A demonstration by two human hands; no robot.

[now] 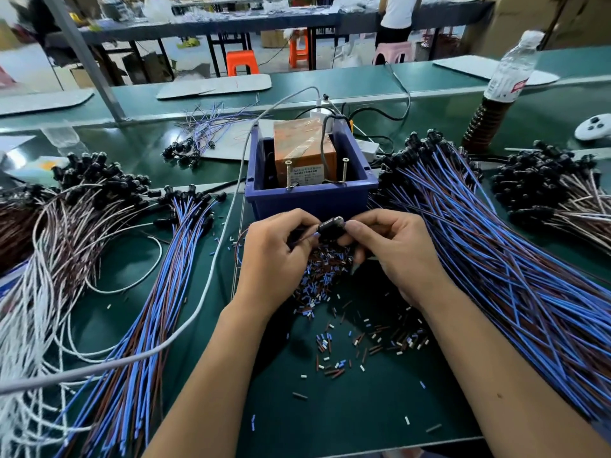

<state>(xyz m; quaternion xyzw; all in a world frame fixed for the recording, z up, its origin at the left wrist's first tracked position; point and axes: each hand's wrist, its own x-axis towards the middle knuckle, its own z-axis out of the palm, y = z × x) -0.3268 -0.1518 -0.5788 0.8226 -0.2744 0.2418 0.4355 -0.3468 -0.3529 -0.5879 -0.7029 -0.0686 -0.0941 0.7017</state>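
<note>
Your left hand [274, 256] and right hand [393, 256] meet at 12 o'clock above the table [330, 408], just in front of the blue bin [310, 200]. Both are curled, and together they pinch a small black part [330, 230] between thumbs and fingertips, held clear of the table. A thin dark wire runs from the part under your left fingers. Directly below the part, toward 6 o'clock, lies a heap of cut sleeve bits [327, 276], thinning out toward you. An orange box [302, 150] stands inside the bin. One bundle of blue and brown wires [512, 259] fans out at 3 o'clock, and another bundle [158, 292] lies at 8 o'clock. A water bottle [510, 71] stands far off at 2 o'clock.
</note>
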